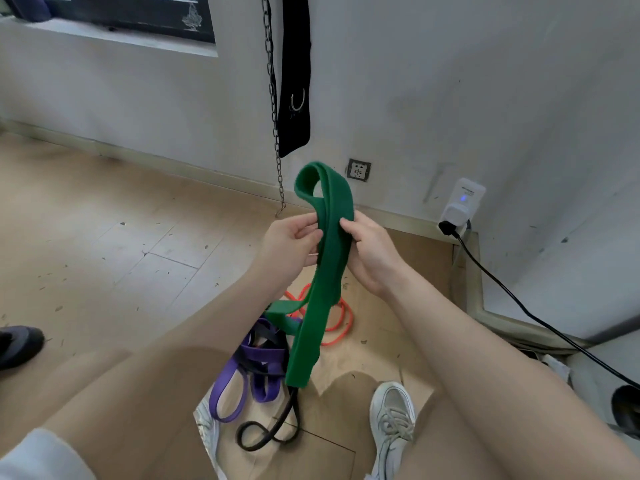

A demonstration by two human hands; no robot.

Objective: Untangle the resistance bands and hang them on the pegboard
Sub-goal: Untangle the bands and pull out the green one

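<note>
on the floor (104, 237), leftmost of the pile, the purple band (242, 372) lies looped through a thin black band (266, 434), so those two look not yet separated. the left hand (291, 242) holds the green band (329, 271) from its left side, fingers curled toward the strap. the band's top folds into a loop above both hands, and its lower length hangs down into the pile. the right hand (370, 252) pinches the same strap, thumb on its front face. behind lies the orange band (332, 320) on the floor. no pegboard is in view and nothing looks hung, so i judge the task early: one band being freed, all the hanging left.
</note>
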